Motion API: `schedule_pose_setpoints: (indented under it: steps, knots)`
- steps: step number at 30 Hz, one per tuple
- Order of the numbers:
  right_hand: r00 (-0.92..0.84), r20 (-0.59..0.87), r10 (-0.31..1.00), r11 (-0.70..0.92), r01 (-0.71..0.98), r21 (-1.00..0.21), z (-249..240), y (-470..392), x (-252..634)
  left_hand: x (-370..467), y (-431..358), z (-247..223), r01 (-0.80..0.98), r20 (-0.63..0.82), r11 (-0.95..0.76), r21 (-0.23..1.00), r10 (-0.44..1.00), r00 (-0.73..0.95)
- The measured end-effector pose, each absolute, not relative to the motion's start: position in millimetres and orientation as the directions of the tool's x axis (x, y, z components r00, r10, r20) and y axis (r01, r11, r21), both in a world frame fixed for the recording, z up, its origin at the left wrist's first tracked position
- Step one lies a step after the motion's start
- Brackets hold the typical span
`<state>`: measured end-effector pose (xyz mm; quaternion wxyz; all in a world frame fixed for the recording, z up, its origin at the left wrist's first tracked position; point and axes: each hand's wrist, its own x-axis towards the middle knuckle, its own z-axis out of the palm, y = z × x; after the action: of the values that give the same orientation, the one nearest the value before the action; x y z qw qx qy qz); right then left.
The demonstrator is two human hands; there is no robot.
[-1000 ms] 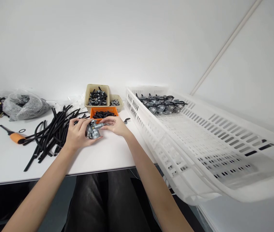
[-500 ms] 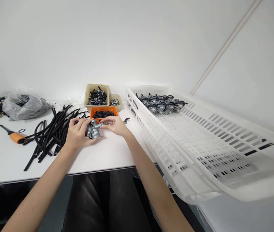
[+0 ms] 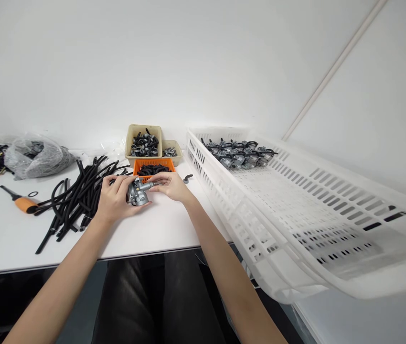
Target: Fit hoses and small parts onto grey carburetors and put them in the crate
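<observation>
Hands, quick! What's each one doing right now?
Left hand: closed, holding the metal part.
Right hand: closed, pinching the metal part's narrow end.

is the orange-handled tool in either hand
No, the orange-handled tool lies on the white table beside the black tubes, while the left hand and right hand are both at the metal part.

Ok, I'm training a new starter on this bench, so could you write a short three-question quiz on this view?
1. True or false: the left hand holds the grey metal part.

2. What colour is the small basket just beyond the hands?
A) green
B) orange
C) blue

3. Fill in: seen from the person's seat, the orange-handled tool lies to the ____ of the heap of black tubes.

Key: 1. True; 2. B; 3. left
</observation>
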<state>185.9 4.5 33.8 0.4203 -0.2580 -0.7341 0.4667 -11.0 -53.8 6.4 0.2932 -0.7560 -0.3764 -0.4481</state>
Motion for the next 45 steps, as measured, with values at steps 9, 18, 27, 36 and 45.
schedule_pose_setpoints:
  steps: [9, 18, 27, 36, 45]
  knots:
    - [-0.51, 0.385, 0.769, 0.438, -0.019, -0.899, 34.7, 3.1, 186.9, -10.8, -54.2, 5.8, 0.83, 0.9, -0.55, -0.092, 0.311, 0.305]
    - [-0.504, 0.398, 0.767, 0.438, -0.044, -0.898, 32.8, 5.3, 186.1, -11.8, -52.9, 4.4, 0.85, 0.895, -0.519, -0.087, 0.335, 0.296]
    - [-0.512, 0.434, 0.741, 0.465, -0.075, -0.882, 31.6, 7.3, 186.9, -9.5, -54.6, 7.5, 0.844, 0.91, -0.53, -0.085, 0.303, 0.282]
    - [-0.501, 0.409, 0.763, 0.437, -0.067, -0.897, 35.3, 6.3, 186.7, -10.8, -53.0, 9.7, 0.847, 0.92, -0.52, -0.114, 0.267, 0.287]
    - [-0.496, 0.414, 0.764, 0.448, -0.054, -0.892, 32.9, 5.8, 185.3, -11.7, -52.4, 6.2, 0.842, 0.914, -0.532, -0.095, 0.288, 0.285]
